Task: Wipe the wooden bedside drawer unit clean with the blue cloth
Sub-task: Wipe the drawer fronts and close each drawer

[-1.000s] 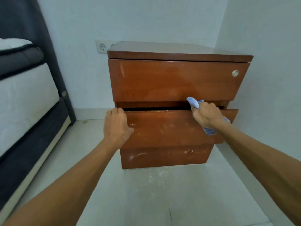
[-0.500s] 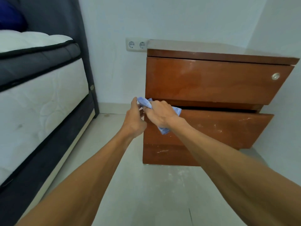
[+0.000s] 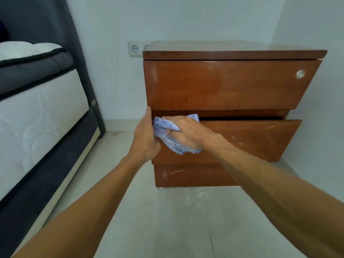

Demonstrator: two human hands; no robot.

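Observation:
The wooden drawer unit (image 3: pixel 227 84) stands on the floor against the back wall, with a glossy top and a round metal lock on its upper drawer. Its middle drawer (image 3: pixel 256 138) is pulled slightly out and carries white scuffs. My right hand (image 3: pixel 188 133) grips the crumpled blue cloth (image 3: pixel 167 138) and presses it on the left end of the middle drawer front. My left hand (image 3: pixel 146 138) holds the unit's left front edge at that drawer, thumb up, touching the cloth.
A bed (image 3: pixel 37 112) with a white mattress and dark frame fills the left side. A double wall socket (image 3: pixel 135 49) sits behind the unit's left corner. The right wall (image 3: pixel 316 118) runs close beside the unit. Pale floor (image 3: pixel 167 220) lies in front.
My right hand has slid the cloth from the right end of the middle drawer to its left end. My left hand stays at the left edge. The view has shifted.

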